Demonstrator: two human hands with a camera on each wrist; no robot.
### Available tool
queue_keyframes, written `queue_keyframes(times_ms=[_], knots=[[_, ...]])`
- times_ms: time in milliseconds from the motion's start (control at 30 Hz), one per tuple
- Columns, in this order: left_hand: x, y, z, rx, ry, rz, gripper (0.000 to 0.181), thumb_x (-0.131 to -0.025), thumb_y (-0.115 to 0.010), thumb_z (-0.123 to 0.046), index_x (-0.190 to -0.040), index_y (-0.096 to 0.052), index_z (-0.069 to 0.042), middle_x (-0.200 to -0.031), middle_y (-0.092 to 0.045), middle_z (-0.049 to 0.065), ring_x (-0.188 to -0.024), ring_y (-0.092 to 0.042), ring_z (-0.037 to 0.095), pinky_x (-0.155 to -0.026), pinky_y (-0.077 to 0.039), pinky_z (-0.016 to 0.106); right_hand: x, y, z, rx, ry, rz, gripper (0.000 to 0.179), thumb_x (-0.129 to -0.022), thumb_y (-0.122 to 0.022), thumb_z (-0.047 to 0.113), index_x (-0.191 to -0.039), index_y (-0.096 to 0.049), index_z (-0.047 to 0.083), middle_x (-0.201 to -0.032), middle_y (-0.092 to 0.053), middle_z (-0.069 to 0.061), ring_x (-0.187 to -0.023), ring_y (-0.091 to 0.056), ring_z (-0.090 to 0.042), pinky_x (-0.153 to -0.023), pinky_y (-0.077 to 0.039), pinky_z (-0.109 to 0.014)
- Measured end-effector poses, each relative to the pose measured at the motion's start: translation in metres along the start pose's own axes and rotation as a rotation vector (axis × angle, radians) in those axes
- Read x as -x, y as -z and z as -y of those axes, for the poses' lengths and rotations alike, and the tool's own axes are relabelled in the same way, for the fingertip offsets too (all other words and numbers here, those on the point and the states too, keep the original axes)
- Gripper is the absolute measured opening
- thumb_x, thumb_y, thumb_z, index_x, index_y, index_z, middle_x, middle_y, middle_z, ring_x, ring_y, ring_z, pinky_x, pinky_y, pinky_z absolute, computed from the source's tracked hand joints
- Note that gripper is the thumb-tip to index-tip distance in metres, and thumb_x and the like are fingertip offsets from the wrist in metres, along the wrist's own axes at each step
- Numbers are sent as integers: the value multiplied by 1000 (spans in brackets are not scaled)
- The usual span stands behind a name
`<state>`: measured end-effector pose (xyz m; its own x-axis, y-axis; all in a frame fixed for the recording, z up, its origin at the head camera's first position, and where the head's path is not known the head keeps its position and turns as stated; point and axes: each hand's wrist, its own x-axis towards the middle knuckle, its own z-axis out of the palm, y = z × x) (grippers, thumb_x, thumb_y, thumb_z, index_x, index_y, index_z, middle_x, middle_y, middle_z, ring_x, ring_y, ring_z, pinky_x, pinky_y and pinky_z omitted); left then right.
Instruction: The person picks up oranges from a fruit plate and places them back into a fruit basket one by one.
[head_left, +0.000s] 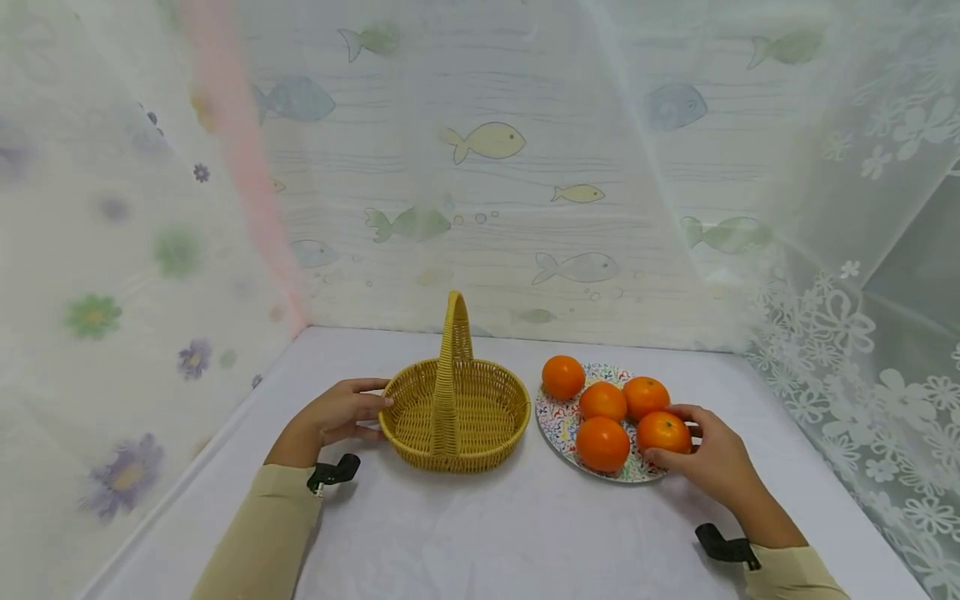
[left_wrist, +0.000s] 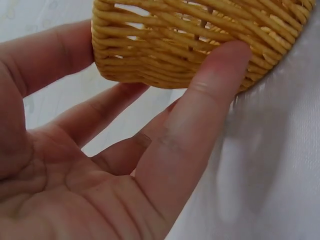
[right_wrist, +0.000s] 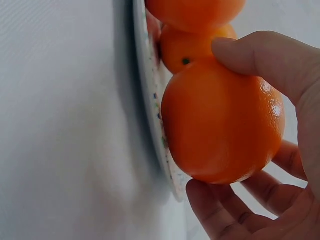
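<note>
1. Five oranges (head_left: 603, 446) sit on or over a patterned plate (head_left: 557, 429), which lies just beside the basket (head_left: 480, 417), at its 3 o'clock in the head view.
2. Right hand (head_left: 712, 458): its grip is closed about one orange, the held orange (head_left: 665, 432), at the plate's 3 o'clock. The thumb (right_wrist: 240, 52) and curled fingers lie on opposite sides of the fruit, opened only as far as its width. Whether it is lifted off the plate I cannot tell.
3. The others lie near 11, 12, 1 and 6 o'clock on the plate, the 12 and 6 o'clock ones close to its centre.
4. Left hand (head_left: 333, 418): its grip holds the basket's 9 o'clock end, lightly bent fingers spread about the woven wall, one digit across the weave.
5. The basket stands upright on the white-covered bench (head_left: 480, 542), its handle (head_left: 446, 375) arching over the middle.
6. Beige sleeves (head_left: 258, 533) come in from 7 and 5 o'clock, a black clip (head_left: 336, 472) at each wrist.
7. At 12 o'clock hangs a fish-print curtain (head_left: 487, 192); at 3 o'clock, sheer flowered netting (head_left: 892, 433).
</note>
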<state>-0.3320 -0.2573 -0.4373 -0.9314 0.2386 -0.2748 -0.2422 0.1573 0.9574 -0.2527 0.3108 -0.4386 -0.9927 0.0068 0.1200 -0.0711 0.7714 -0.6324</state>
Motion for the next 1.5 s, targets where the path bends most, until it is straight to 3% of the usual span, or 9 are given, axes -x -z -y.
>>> queue_keyframes(times_ms=[333,533,867,1233,1500], knots=[[4,-1,0,11,-17,-23,61,-100,-68,-14,-155,-44,-5,-141,-61,19,-111,-71,25,-86,-63,50,-1,8,11,31,55,-27,92,-80,-86,56,-147,-49,5,-143,-53,-23,-120,-58,-42,-94,-58,-57],[6,0,5,26,-20,-22,61,-99,-70,-15,-154,-46,-6,-142,-61,18,-112,-71,26,-86,-63,49,-3,14,21,40,128,-60,86,-81,-86,52,-144,-52,5,-142,-55,-22,-116,-61,-42,-90,-60,-55],[6,-1,3,13,-25,-26,61,-99,-69,-16,-154,-46,-6,-142,-61,21,-113,-71,27,-86,-63,50,-14,15,53,-11,178,-59,81,-82,-85,52,-144,-53,10,-141,-56,-17,-120,-60,-40,-92,-60,-55],[4,-1,3,36,-11,-24,60,-99,-69,-17,-154,-47,-7,-142,-61,20,-114,-70,28,-87,-62,52,-34,-5,92,-144,254,28,78,-81,-87,50,-143,-54,15,-139,-59,-12,-116,-66,-39,-85,-63,-49],[4,1,0,32,-9,-24,61,-99,-70,-18,-154,-46,-8,-143,-60,20,-116,-70,29,-88,-61,54,-44,-25,123,-194,319,81,75,-76,-91,49,-139,-59,23,-138,-61,-1,-119,-64,-34,-86,-62,-48]])
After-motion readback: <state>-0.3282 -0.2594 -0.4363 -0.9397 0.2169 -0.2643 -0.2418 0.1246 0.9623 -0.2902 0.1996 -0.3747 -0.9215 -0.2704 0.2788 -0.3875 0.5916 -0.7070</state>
